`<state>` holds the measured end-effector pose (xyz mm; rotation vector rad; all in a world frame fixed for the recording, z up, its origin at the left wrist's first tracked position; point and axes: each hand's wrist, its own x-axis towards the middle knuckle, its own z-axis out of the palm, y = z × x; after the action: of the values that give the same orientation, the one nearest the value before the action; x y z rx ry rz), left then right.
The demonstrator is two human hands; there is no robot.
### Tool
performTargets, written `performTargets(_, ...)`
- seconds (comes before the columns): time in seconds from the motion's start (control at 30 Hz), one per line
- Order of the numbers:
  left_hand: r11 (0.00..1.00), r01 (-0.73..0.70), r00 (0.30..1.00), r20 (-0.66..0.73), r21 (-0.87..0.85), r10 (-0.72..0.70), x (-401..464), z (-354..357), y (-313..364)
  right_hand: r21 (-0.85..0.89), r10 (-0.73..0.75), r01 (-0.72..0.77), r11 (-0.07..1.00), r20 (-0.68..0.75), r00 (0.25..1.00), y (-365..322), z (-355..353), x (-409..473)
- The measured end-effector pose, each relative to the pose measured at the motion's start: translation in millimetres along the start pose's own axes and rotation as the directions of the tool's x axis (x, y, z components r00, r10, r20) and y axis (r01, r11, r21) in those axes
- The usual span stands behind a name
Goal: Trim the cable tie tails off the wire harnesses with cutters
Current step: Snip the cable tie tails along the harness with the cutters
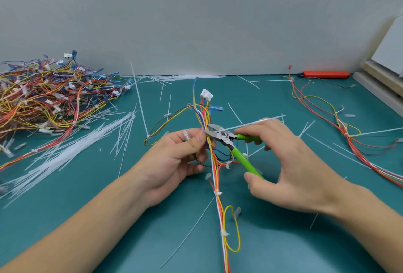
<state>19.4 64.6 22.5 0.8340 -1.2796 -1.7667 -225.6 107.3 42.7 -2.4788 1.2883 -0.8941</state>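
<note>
A wire harness (218, 196) of red, yellow, white and blue wires runs up the middle of the teal mat, ending in a white connector (206, 94). My left hand (174, 159) pinches the bundle between thumb and fingers at mid-height. My right hand (290, 163) grips green-handled cutters (236, 148). The cutter jaws (212, 131) stand open right beside the wires at my left thumb. White cable ties (224, 233) wrap the harness lower down, with short stubs.
A big heap of harnesses (50, 96) lies at the back left. Loose white cable ties and cut tails (72, 148) are scattered over the mat. Another harness (340, 124) trails along the right. An orange tool (326, 74) lies by the wall.
</note>
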Motion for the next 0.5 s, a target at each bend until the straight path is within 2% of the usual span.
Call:
performTargets(0.27,0.998,0.031,0.998,0.062,-0.046,-0.028,-1,-4,2,0.025,-0.057,0.059,0.998,-0.063,0.996,7,12,1)
performTargets(0.5,0.998,0.031,0.999,0.042,-0.055,-0.029,-1,-1,3,0.039,-0.044,0.047,0.998,-0.061,0.997,8,13,0)
